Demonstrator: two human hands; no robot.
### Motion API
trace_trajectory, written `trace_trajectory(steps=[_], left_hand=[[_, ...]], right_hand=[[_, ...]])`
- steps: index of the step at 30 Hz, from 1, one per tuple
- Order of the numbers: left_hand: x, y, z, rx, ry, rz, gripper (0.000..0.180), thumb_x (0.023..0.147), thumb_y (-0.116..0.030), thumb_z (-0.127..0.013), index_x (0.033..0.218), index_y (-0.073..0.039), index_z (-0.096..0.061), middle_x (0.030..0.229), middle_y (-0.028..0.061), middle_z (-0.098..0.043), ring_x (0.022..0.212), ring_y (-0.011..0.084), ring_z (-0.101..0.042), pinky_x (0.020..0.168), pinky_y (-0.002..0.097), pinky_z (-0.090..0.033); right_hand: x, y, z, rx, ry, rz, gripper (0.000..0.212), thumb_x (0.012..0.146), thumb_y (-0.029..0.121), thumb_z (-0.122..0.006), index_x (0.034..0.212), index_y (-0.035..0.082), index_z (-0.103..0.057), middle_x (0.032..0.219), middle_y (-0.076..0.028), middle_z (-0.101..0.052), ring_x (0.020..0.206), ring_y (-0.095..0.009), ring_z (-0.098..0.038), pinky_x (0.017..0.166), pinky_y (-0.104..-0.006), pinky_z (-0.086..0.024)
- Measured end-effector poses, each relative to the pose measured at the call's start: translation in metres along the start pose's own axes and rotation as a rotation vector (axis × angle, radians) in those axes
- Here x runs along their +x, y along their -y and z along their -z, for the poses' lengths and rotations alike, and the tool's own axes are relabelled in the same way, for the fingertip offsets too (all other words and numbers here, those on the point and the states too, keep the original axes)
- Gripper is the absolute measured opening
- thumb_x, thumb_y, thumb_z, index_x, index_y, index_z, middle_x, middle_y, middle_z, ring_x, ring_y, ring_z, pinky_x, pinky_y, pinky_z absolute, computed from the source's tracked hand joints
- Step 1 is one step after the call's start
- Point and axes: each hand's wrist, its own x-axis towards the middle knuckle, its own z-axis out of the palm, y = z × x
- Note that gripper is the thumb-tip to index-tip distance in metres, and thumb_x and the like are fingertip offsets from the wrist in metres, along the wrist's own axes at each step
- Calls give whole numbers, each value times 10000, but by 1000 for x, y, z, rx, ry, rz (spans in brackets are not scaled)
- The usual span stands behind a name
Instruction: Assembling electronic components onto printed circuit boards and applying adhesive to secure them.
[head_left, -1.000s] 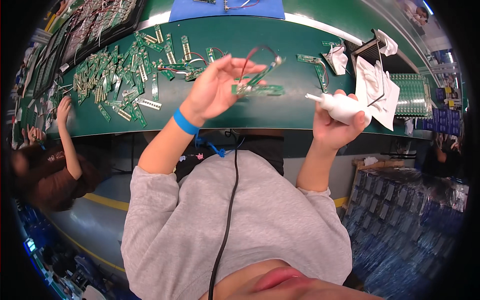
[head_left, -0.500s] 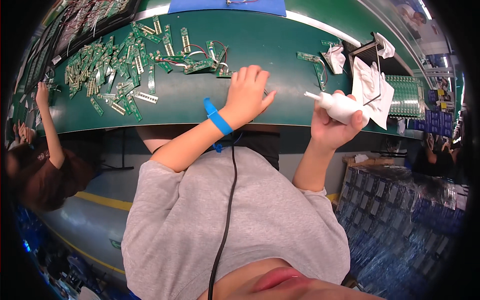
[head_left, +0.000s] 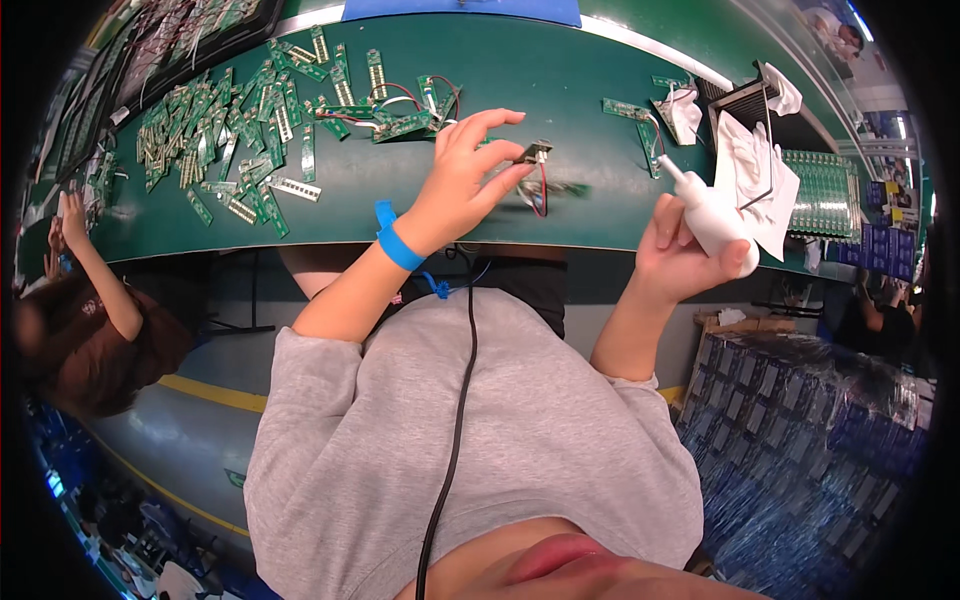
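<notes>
A: How does the left hand [head_left: 455, 190] stand?
B: Its forearm slants up and to the right, a blue wristband [head_left: 400, 248] at the wrist. The thumb and a finger reach toward the right, pinched on a small circuit board [head_left: 537, 152], and another finger stretches out above them.
A: What hangs there?
B: A red wire [head_left: 544, 190] drops from the board, with a green strip [head_left: 567, 188] beside it, too blurred to read clearly. All of it shows over the near part of the green table [head_left: 350, 205]; whether the strip touches the surface, one cannot tell.
A: And the right hand [head_left: 690, 250]?
B: Well apart from the left. Its forearm rises steeply, and the hand is wrapped around a white bottle [head_left: 716, 218], the thumb lying along the bottle's lower end. The bottle tilts, so its thin nozzle [head_left: 671, 168] points up and to the left.
A: Does the nozzle meet anything?
B: Its tip shows just beside a wired pair of boards [head_left: 641, 120]; contact cannot be told.
A: Anything farther left?
B: A loose pile of green boards [head_left: 230, 140], well away from both hands.
</notes>
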Motion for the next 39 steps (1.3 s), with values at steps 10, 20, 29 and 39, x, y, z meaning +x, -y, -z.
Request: trace_trajectory(steps=[10, 20, 29, 39], left_hand=[[-9, -41, 20, -807, -76, 311, 172, 869, -145, -452, 991, -24, -449, 649, 17, -535, 483, 14, -410, 405, 148, -281], [-18, -51, 13, -715, -175, 312, 168, 802, -50, -535, 951, 6, -480, 577, 27, -518, 497, 31, -459, 435, 189, -360], [-21, -49, 11, -433, -240, 224, 126, 776, -26, -543, 883, -9, -480, 476, 30, -436, 379, 89, -420, 373, 234, -321], [-23, -49, 15, -358, -174, 235, 135, 794, -20, -532, 899, 34, -466, 647, 69, -604, 557, 41, -548, 468, 188, -420]], right_hand=[[-34, -13, -18, -386, 286, 397, 529, 679, 424, -660, 736, -80, -510, 702, -161, -556, 572, -197, -544, 495, -274, -445], [-31, -9, -33, -475, 615, 378, 542, 656, 449, -671, 673, -56, -474, 660, -113, -525, 568, -208, -519, 473, -264, -385], [-35, -25, -46, -483, 507, 625, 445, 669, 336, -695, 703, -56, -489, 579, -111, -532, 406, -159, -445, 359, -250, -333], [-34, -27, -45, -544, 528, 664, 422, 684, 313, -687, 706, -48, -469, 584, -129, -538, 407, -170, -466, 366, -260, -368]])
